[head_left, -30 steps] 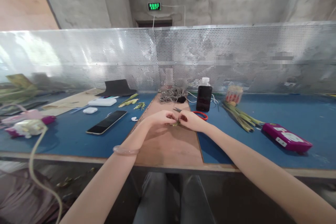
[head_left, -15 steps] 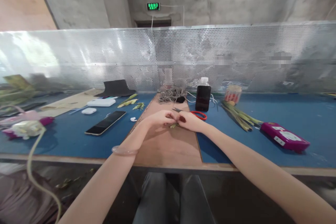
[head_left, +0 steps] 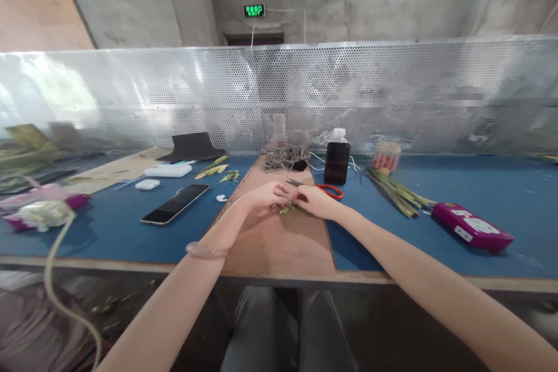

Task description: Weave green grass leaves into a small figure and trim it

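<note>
Over the brown board [head_left: 279,250], my left hand [head_left: 269,195] and my right hand [head_left: 311,200] meet with fingertips almost touching. Both are closed in a pinch on a small yellow-green leaf strip piece [head_left: 285,209], whose ends stick out beneath the fingers. Its exact shape is mostly hidden. Just behind my right hand lie scissors with red handles [head_left: 331,191], their blades partly covered by the hand. Farther back on the board is a tangle of grey-brown cord [head_left: 283,158].
Left, on the blue mat, lie a phone [head_left: 176,203], a white earbud case [head_left: 147,184] and leaf scraps [head_left: 213,170]. A dark bottle [head_left: 337,163], a bundle of long leaves [head_left: 399,195] and a purple pack [head_left: 473,225] are right. A perforated metal panel [head_left: 392,99] stands behind.
The fingertips have shifted slightly apart, and more of the leaf piece shows below them. My forearms and the things on the table stay in place.
</note>
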Motion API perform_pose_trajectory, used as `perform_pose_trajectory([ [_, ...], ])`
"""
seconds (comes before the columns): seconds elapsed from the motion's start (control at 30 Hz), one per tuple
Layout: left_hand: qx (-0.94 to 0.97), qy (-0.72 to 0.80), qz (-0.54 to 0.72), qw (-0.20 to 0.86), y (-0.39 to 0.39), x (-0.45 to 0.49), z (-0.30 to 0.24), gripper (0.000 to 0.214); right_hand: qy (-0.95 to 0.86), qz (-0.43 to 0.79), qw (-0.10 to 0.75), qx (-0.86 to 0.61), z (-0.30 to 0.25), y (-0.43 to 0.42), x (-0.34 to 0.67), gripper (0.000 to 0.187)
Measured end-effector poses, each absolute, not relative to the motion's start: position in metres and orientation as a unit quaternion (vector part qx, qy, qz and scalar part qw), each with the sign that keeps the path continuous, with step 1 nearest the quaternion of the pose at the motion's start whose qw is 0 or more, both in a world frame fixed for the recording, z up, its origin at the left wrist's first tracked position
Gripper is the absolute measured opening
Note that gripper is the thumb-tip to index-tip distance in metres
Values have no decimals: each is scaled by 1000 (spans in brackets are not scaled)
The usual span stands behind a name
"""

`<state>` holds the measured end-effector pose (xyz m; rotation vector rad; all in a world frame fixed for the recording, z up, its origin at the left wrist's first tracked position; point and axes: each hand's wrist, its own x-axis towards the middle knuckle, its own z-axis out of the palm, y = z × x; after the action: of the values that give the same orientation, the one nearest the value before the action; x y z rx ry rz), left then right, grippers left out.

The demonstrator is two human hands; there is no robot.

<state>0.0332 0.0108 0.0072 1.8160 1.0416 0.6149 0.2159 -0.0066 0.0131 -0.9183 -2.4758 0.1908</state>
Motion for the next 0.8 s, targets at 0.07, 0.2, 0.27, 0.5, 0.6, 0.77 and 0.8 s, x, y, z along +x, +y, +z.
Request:
perform_pose_trajectory([
  [0.07,734,418,258,469,13,32,5,38,-910,72,247,-325,12,-5,216,9],
  [0.2,754,401,252,456,12,32,6,30,-914,64,255,-308,9,-3,217,6],
  [0.27,765,404,246,438,10,32,8,28,-919,54,252,-298,9,-3,217,8],
  [0.5,760,410,232,448,11,33,10,35,-922,42,248,-294,8,-2,216,11],
  [0.6,755,404,235,459,12,34,10,34,-932,32,246,-263,8,-3,216,15],
  [0.77,758,379,235,475,9,37,13,30,-949,2,229,-215,10,-2,216,19],
  [0.8,758,376,238,477,8,37,14,29,-954,-2,219,-206,11,-2,217,19],
])
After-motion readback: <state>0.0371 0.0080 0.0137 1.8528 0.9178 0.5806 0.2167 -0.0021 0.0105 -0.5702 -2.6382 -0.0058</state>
